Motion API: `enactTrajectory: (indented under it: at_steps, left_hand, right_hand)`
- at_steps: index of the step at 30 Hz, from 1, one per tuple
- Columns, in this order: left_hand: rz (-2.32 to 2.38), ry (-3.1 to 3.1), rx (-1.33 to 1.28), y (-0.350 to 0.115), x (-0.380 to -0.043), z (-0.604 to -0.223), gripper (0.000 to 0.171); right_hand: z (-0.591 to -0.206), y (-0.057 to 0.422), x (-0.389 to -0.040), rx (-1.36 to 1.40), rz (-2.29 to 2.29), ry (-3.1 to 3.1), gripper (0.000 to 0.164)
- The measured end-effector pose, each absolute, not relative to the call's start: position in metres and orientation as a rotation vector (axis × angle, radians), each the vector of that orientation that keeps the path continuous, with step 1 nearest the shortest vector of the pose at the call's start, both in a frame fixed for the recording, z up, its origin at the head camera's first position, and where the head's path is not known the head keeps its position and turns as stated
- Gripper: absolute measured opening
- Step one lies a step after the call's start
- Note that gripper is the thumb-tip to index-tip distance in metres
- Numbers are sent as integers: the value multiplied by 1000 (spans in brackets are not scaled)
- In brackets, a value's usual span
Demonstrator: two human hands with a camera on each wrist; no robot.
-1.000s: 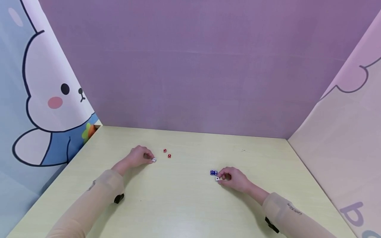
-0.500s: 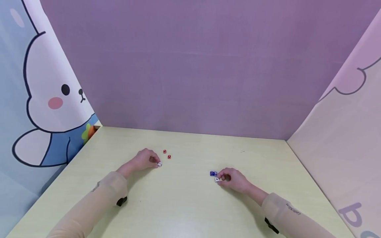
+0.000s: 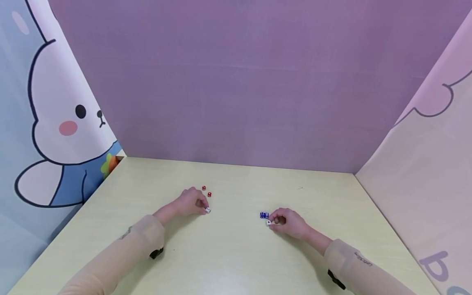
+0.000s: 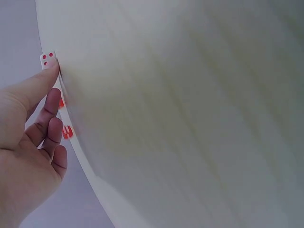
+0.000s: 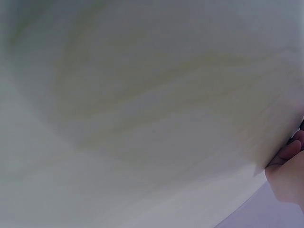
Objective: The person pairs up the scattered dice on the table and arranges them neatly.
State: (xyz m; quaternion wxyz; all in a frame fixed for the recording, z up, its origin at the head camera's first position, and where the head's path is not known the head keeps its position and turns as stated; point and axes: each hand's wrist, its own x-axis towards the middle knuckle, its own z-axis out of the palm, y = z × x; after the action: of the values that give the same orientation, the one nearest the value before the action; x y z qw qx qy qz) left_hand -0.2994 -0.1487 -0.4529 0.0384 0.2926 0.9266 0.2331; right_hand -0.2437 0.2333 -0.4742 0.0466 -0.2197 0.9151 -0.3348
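My left hand [image 3: 191, 201] pinches a white die [image 3: 208, 210] between thumb and forefinger; red dots show on that die [image 4: 48, 58] in the left wrist view. Just beyond this hand lie two small red dice [image 3: 209, 194], one a little behind the other. On the right, my right hand [image 3: 290, 222] pinches another white die [image 3: 268, 223] at its fingertips, low at the table. Right behind it sit blue dice [image 3: 264, 215] side by side, close to the forefinger. The right wrist view shows only part of the hand [image 5: 289, 166], and no die can be made out there.
The pale wooden table [image 3: 228, 254] runs back to a purple cloth wall [image 3: 236, 102]. Printed cloths stand at both sides, with a cartoon rabbit [image 3: 70, 94] on the left one. A small faint mark [image 3: 300, 187] lies at the table's back right.
My left hand has moved right and nearer to me with the white die, passing in front of the red dice. My right hand stays in place at its white die.
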Motion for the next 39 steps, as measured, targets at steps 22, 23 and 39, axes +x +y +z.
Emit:
enactTrajectory:
  at_steps: [22, 23, 39]
  left_hand:
    - [728, 2850, 933, -95, -278, -456, 14]
    - [732, 2853, 917, -92, -277, -456, 14]
    - [974, 2746, 792, -50, -264, -453, 12]
  right_hand:
    - [-473, 232, -242, -653, -1024, 2782, 14]
    - [-473, 232, -242, -655, -1022, 2782, 14]
    - [-473, 233, -244, -669, -1031, 2785, 15]
